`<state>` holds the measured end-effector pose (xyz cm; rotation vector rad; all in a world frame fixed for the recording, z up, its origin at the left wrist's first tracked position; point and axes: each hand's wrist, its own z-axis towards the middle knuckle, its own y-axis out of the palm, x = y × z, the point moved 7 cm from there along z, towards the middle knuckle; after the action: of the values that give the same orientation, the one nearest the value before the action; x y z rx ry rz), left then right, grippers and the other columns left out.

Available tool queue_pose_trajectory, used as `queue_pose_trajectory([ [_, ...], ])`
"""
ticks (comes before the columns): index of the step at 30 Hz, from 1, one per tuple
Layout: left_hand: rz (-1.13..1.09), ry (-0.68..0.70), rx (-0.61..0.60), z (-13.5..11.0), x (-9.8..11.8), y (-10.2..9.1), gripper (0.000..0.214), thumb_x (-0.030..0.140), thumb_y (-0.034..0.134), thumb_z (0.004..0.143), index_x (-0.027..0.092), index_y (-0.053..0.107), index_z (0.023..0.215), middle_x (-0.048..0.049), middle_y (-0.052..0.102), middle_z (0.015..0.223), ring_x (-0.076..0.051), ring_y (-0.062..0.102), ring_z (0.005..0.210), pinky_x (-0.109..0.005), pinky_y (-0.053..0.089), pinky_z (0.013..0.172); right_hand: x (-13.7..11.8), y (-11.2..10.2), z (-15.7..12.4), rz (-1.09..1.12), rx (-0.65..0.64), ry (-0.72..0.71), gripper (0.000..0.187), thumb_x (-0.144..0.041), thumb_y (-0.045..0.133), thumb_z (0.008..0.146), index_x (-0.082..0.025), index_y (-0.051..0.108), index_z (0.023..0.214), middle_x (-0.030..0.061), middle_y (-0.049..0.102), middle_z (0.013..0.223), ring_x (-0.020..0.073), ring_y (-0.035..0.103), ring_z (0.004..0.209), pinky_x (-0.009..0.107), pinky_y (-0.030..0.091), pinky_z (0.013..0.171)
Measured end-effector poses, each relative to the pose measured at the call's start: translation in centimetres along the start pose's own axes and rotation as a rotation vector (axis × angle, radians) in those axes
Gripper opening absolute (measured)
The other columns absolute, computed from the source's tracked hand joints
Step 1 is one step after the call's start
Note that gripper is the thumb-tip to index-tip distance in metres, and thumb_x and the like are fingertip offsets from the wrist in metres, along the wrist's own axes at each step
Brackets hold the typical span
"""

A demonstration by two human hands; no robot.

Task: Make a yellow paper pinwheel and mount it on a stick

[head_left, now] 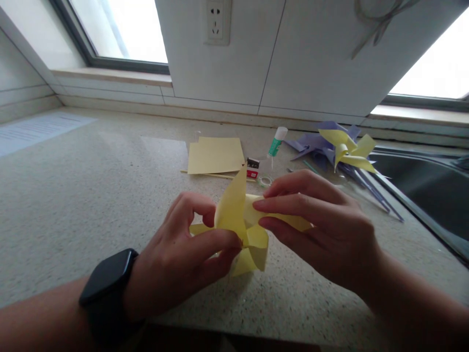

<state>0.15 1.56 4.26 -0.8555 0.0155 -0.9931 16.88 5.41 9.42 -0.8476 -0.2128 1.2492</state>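
Note:
A yellow paper pinwheel (238,220), partly folded, is held just above the speckled countertop (91,195) between both hands. My left hand (186,249), with a black watch on its wrist, pinches the paper's centre with thumb and fingers. My right hand (322,230) grips a folded flap from the right, fingers pressed together along it. One corner of the paper stands upright between the hands.
Behind lie a stack of yellow paper sheets (215,155), a thin wooden stick (212,175), a glue bottle (276,142), a small red-and-black box (252,167), a tape ring (264,181), and finished yellow and purple pinwheels (344,149). A dark sink (425,186) is at the right.

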Motion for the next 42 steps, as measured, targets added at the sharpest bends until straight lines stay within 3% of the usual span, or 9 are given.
queue_pose_trajectory([
  [11,0.071,-0.002,-0.010,-0.2,0.1,-0.2,0.017,0.010,0.071,0.086,0.025,0.068,0.093,-0.0003,0.040,0.097,-0.014,0.045,0.086,-0.027,0.041,0.073,0.2,1.1,-0.3,0.080,-0.085,0.063,0.009,-0.011,0.071,0.088,-0.015,0.072,0.096,0.0048,0.064,0.100,0.0102,0.062,0.096,0.020,0.052,0.086],
  [23,0.077,-0.028,-0.011,0.0,-0.1,-0.4,0.016,0.014,0.071,0.088,0.027,0.069,0.098,-0.0003,0.041,0.096,-0.015,0.046,0.085,-0.029,0.043,0.074,0.8,1.2,-1.1,0.146,-0.042,0.157,0.024,-0.019,0.077,0.085,-0.022,0.054,0.092,0.0014,0.068,0.101,0.0146,0.067,0.098,0.029,0.056,0.087],
  [30,0.095,-0.018,-0.005,0.0,-0.1,-0.5,0.017,0.014,0.072,0.086,0.027,0.069,0.096,-0.0014,0.042,0.098,-0.017,0.047,0.087,-0.032,0.043,0.075,0.0,0.2,-0.6,-0.129,0.027,0.115,0.014,-0.024,0.077,0.085,-0.022,0.065,0.091,0.0048,0.071,0.101,0.0179,0.069,0.093,0.032,0.057,0.081],
  [38,0.134,-0.001,-0.011,0.0,-0.2,-0.3,0.016,0.011,0.069,0.088,0.025,0.067,0.095,-0.0013,0.041,0.098,-0.016,0.044,0.086,-0.030,0.042,0.073,0.2,0.0,-0.5,-0.201,0.062,0.157,0.006,-0.021,0.072,0.087,-0.021,0.067,0.091,0.0068,0.068,0.096,0.0206,0.066,0.091,0.036,0.054,0.079],
  [42,0.181,0.018,-0.020,0.0,-0.2,0.1,0.016,0.010,0.069,0.087,0.025,0.067,0.093,-0.0007,0.042,0.096,-0.016,0.042,0.085,-0.029,0.040,0.069,0.6,-0.6,-0.8,-0.250,0.133,0.192,0.024,-0.012,0.071,0.084,-0.024,0.063,0.103,0.0056,0.064,0.096,0.0227,0.062,0.089,0.039,0.053,0.078],
])
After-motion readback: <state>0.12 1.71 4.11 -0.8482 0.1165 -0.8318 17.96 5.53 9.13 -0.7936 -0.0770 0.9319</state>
